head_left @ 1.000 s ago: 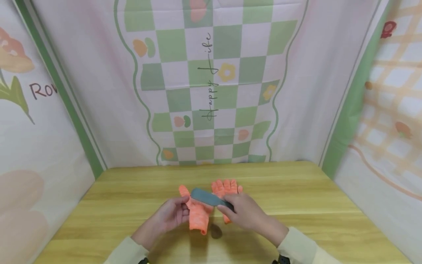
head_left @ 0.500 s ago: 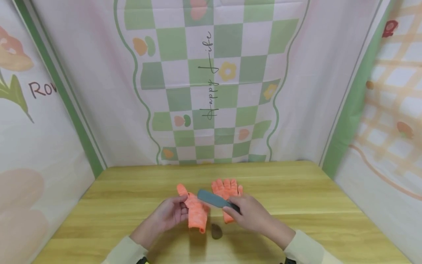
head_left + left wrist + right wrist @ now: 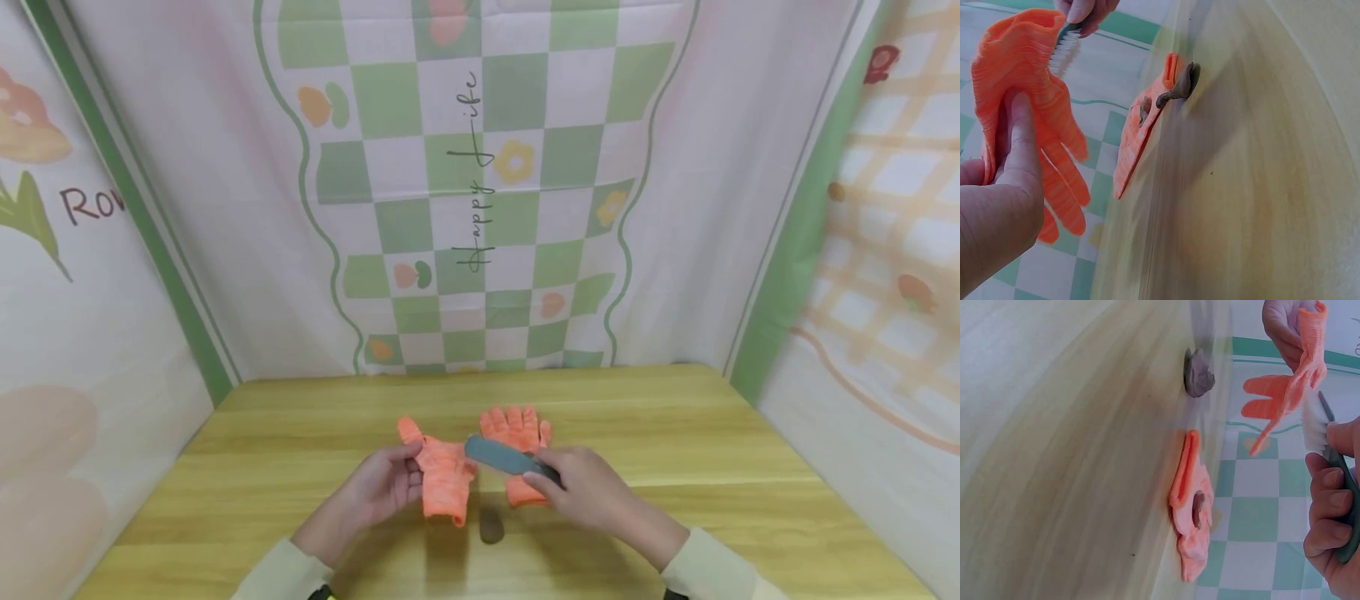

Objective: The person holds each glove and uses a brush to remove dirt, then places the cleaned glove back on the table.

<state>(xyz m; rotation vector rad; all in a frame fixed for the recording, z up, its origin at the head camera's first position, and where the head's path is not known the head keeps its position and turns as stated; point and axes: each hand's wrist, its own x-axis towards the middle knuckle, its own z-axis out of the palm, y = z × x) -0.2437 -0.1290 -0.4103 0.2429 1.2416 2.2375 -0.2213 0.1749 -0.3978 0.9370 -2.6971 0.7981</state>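
An orange knit glove (image 3: 445, 483) is pinched in my left hand (image 3: 381, 492), raised off the table with its cuff toward me. In the left wrist view, the thumb (image 3: 1021, 134) presses against the glove's fabric. My right hand (image 3: 588, 492) grips a teal-backed brush (image 3: 501, 456) by its dark handle. Its white bristles (image 3: 1315, 428) face the held glove and meet its edge in the right wrist view. A second orange glove (image 3: 513, 428) lies flat on the table behind the brush, partly hidden by it and by the right hand.
A brown lump (image 3: 491, 526) sits on the wooden table (image 3: 300, 433) near the held glove. A smaller brown piece (image 3: 1199, 509) rests on the lying glove. Printed curtains (image 3: 525, 200) stand behind the table and at both sides.
The brush has moved right, from across the held glove to its right edge. The left hand has shifted the glove slightly left and turned it, so more of its face shows.
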